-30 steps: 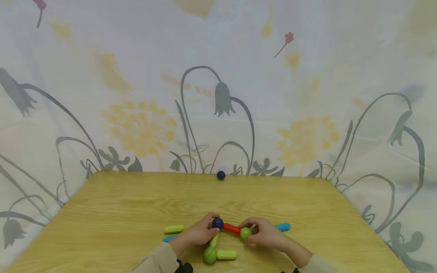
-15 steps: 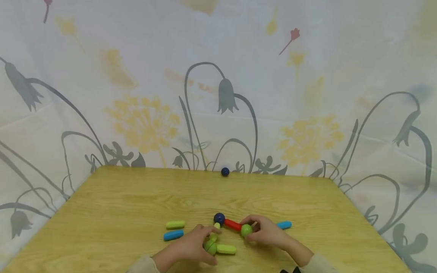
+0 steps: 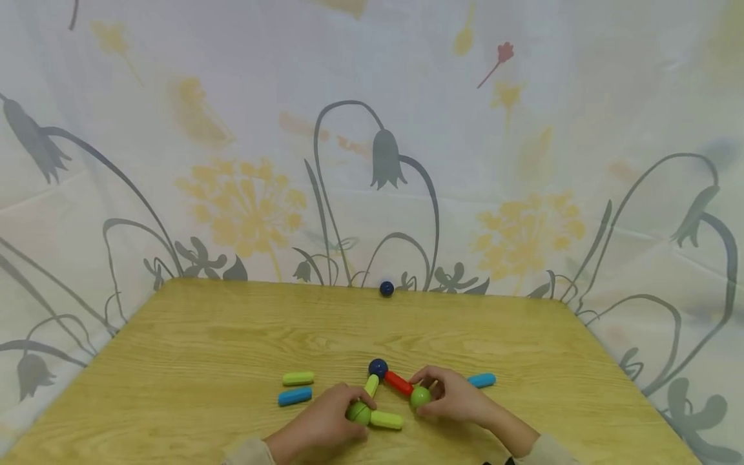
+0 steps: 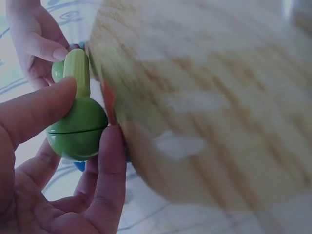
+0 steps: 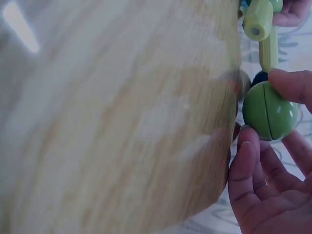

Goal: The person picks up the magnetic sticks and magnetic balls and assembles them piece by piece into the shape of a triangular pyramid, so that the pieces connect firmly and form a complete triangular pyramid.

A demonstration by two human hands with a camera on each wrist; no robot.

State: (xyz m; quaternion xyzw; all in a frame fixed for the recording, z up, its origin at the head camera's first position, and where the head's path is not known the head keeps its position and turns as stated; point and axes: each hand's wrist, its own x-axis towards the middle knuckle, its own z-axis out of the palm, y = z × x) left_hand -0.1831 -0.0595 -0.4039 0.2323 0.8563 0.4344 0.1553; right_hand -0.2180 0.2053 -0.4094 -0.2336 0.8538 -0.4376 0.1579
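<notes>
A small build lies on the wooden table (image 3: pixel 232 349). A dark blue ball (image 3: pixel 378 368) joins a red rod (image 3: pixel 398 382) and a light green rod (image 3: pixel 371 386). My left hand (image 3: pixel 344 408) grips the green ball (image 3: pixel 359 413) at the green rod's near end; the left wrist view shows thumb and finger pinching this ball (image 4: pixel 78 129). Another green rod (image 3: pixel 387 420) sticks out from it to the right. My right hand (image 3: pixel 433 391) pinches the green ball (image 3: pixel 420 396) at the red rod's end, seen close up as the split green ball (image 5: pixel 269 111).
A loose green rod (image 3: pixel 298 378) and a blue rod (image 3: pixel 294 395) lie left of my hands. Another blue rod (image 3: pixel 481 380) lies just right of the right hand. A second dark blue ball (image 3: pixel 386 289) rests at the table's far edge against the flowered cloth (image 3: pixel 372 161).
My left hand has left the dark blue ball and moved nearer, taking hold of the lower green ball. The right hand has stayed on its green ball.
</notes>
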